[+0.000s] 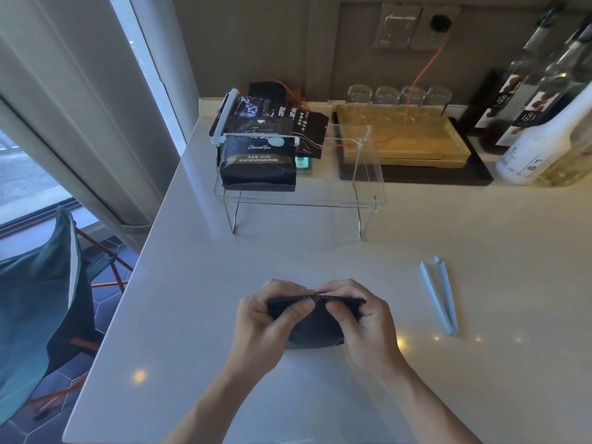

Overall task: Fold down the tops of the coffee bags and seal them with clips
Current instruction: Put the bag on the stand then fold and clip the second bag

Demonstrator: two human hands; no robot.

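Left hand (261, 318) + right hand (362, 318) both w/ grip clenched on top edge of 1 dark coffee bag (312, 328) on counter (192, 315); 1 blue clip (440, 296) lying open at right; 2 clipped bags (258, 161) on clear rack (368, 174)

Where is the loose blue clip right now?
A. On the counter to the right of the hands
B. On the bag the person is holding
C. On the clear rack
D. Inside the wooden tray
A: the blue clip lies open on the counter, right of the right hand, touching nothing.

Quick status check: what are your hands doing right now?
Left hand and right hand pinch the coffee bag top. Blue clip lies open, untouched. Nothing in the way.
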